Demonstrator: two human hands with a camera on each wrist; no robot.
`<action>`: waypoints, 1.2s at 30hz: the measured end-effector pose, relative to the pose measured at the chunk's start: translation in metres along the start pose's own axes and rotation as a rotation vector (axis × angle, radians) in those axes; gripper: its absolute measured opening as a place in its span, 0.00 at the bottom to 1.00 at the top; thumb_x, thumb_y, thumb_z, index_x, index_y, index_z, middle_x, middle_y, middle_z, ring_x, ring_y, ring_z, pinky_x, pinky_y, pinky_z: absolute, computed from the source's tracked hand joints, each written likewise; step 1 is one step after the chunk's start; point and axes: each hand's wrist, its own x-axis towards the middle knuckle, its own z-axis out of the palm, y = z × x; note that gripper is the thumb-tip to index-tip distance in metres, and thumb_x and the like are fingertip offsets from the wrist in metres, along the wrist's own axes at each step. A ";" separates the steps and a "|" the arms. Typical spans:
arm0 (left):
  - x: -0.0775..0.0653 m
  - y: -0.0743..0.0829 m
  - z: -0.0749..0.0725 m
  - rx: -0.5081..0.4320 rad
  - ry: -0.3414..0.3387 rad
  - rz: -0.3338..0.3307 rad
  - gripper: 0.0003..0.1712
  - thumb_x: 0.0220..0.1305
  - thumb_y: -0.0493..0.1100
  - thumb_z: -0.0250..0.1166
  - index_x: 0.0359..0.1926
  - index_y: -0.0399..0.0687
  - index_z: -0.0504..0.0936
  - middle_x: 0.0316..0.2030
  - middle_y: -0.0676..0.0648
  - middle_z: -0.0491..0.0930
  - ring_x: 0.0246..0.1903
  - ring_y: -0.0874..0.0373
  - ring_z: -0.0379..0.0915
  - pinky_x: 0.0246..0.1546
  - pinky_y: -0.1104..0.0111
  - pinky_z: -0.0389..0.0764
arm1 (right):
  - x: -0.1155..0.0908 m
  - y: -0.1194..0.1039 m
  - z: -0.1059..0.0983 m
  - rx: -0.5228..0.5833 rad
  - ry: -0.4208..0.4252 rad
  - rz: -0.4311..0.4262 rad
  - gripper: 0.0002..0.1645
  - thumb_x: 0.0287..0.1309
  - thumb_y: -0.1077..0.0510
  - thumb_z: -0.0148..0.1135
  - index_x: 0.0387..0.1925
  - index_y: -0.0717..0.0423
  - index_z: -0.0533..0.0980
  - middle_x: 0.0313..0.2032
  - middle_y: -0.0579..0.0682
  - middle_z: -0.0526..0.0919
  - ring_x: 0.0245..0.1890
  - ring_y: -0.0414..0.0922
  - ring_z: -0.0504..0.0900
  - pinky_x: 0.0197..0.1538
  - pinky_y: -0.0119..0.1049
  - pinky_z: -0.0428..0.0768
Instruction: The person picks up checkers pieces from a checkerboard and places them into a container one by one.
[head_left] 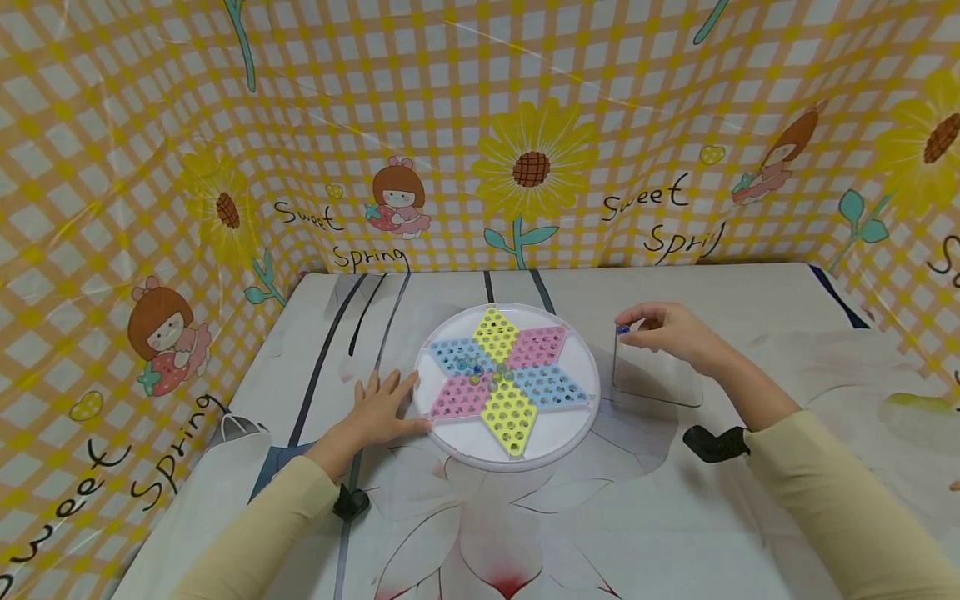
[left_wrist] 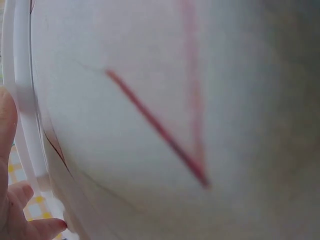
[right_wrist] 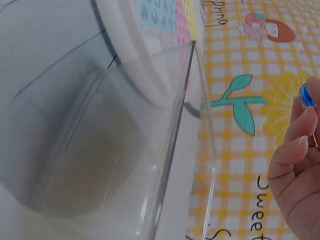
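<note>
A round white Chinese checkers board [head_left: 551,437] with a star of yellow, pink and blue sections lies on the table. Several glass marbles [head_left: 477,369] sit in holes near its middle and in the left blue section. My left hand [head_left: 375,408] rests at the board's left rim, fingers spread. To the right of the board, my right hand [head_left: 671,333] pinches a blue marble [right_wrist: 306,95] between thumb and fingertips. It is above the far left corner of a clear plastic box [right_wrist: 165,185], whose inside shows no marbles in the right wrist view.
The table [head_left: 465,533] has a printed cover with flowers and dark lines. Behind and at the sides hangs a yellow checked cloth [head_left: 450,108]. Black straps [head_left: 716,443] are at both wrists. Printed dark blue and white shapes [head_left: 277,467] lie left of the left forearm.
</note>
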 end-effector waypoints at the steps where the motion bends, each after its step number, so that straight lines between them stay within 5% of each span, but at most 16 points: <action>1: 0.000 0.000 0.000 -0.002 -0.003 -0.002 0.53 0.52 0.67 0.61 0.71 0.51 0.49 0.69 0.34 0.45 0.66 0.28 0.30 0.60 0.38 0.31 | -0.001 0.002 -0.001 0.002 0.000 0.004 0.24 0.57 0.52 0.61 0.50 0.63 0.73 0.34 0.47 0.77 0.34 0.45 0.70 0.32 0.33 0.72; 21: 0.002 -0.001 0.001 -0.002 -0.014 -0.014 0.53 0.52 0.67 0.60 0.71 0.51 0.48 0.69 0.34 0.46 0.66 0.28 0.31 0.61 0.38 0.33 | -0.020 0.044 -0.022 0.033 0.032 0.049 0.23 0.58 0.53 0.60 0.49 0.66 0.71 0.29 0.40 0.78 0.27 0.40 0.71 0.30 0.32 0.71; 36: 0.001 0.000 0.001 -0.015 -0.013 -0.014 0.52 0.53 0.66 0.60 0.71 0.51 0.48 0.69 0.34 0.45 0.65 0.28 0.31 0.60 0.38 0.33 | -0.028 0.065 -0.029 0.048 0.006 0.158 0.29 0.57 0.50 0.61 0.52 0.67 0.68 0.25 0.40 0.72 0.20 0.39 0.65 0.30 0.35 0.66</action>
